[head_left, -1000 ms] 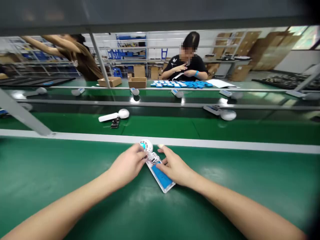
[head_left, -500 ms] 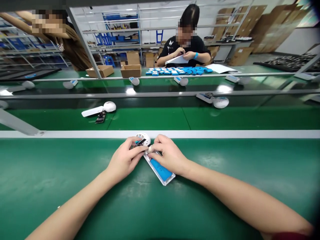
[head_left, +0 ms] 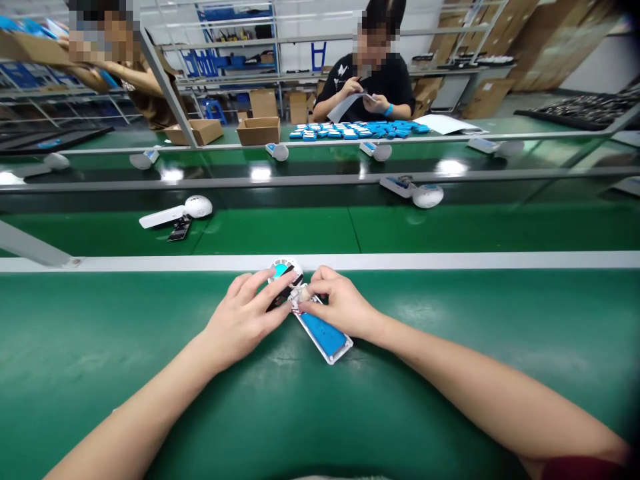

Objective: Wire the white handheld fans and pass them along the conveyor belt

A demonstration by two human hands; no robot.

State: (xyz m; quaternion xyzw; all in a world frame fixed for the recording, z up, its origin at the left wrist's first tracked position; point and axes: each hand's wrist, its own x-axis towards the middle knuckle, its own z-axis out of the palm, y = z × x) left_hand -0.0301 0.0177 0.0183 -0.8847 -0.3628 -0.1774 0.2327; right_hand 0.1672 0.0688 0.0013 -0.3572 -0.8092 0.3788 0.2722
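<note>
Close in, the fan (head_left: 306, 321) lies on the green bench (head_left: 280, 420), its long axis slanting: the handle's butt points back toward the person and rightward, the head (head_left: 295, 265) away and leftward, overlapping the pale rail (head_left: 380, 261) in view. A blue battery (head_left: 327, 335) lies lengthwise along the handle. The right hand (head_left: 345, 305) has thumb and forefinger drawn together at the neck; whether they grasp something is hidden. The left hand (head_left: 245, 323) spreads its fingers over the head and a black part (head_left: 278, 300); I cannot tell if it grips.

Beyond the rail, two more fans lie on the belt (head_left: 280, 230), one left (head_left: 165, 217), one right (head_left: 427, 196). Farther off, blue packs (head_left: 350, 131) lie before a seated co-worker (head_left: 393, 75) holding a white sheet (head_left: 345, 107).
</note>
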